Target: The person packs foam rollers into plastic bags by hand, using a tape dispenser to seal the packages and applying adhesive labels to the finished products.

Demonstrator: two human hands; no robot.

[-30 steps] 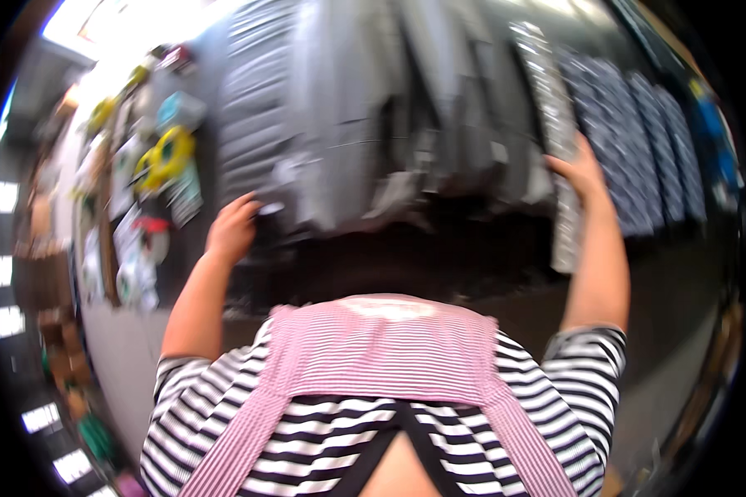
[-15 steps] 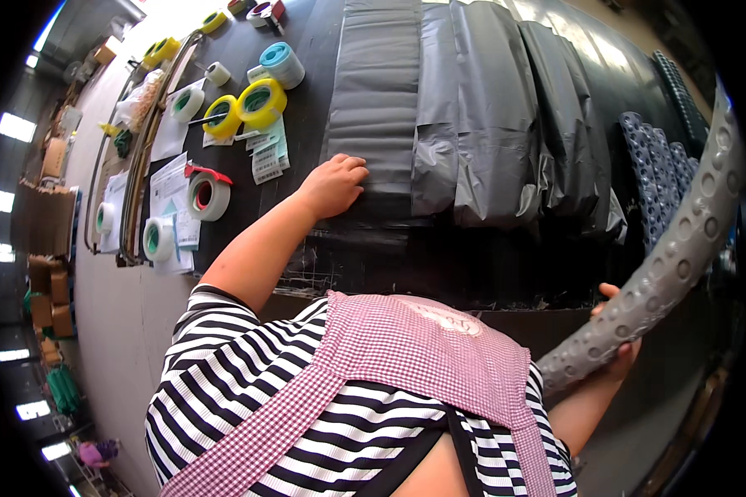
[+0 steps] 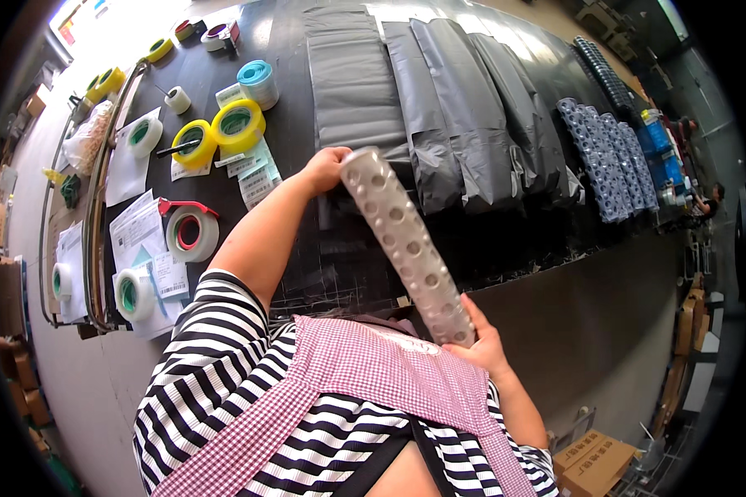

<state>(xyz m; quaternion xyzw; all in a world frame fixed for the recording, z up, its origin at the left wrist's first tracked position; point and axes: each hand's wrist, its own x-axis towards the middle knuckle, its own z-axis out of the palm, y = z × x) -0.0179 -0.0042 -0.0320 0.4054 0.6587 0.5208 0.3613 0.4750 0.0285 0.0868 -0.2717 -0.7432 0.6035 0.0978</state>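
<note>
A tube-shaped roll of grey, bumpy plastic matting slants across the front of the bench. Around its lower end is my right hand, close to my apron, the thumb and fingers gripping its sides. My left hand is at the roll's upper end with fingers curled; the roll hides part of them, so what they grip does not show. Just beyond that hand lies a stack of flat grey plastic bags. More grey bags lie overlapped to its right.
Yellow tape rolls, a blue-topped roll, a red-handled tape dispenser and printed papers occupy the bench's left side. Several bumpy rolls lie at the right. A cardboard box sits below right.
My right hand has swung the roll from the far right to the middle, its upper end now by my left hand. My left hand's fingers have curled. The view has shifted right.
</note>
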